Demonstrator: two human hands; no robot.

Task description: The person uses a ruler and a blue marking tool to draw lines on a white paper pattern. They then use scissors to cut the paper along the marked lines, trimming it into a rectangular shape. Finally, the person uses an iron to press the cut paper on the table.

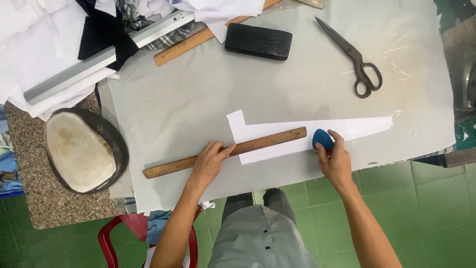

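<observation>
Near the table's front edge, left hand flat on a wooden ruler, fingers spread loosely and pressing down, not clenched around it. Ruler's long axis running across the table, left end nearer the front edge, right end tilted slightly toward the far side, lying over a white paper strip. Right hand just beyond the ruler's right end, fingers curled and pinching a blue chalk, chalk touching the paper. Paper strip long and narrow, stretching rightward toward the table's right edge, with a short tab rising at its left end. Farther back, black scissors near the far right corner, blades pointing to the far edge, handles toward the front. A black block at the far edge's middle, beside a second ruler lying aslant. A metal bar across white cloth at the far left corner.
</observation>
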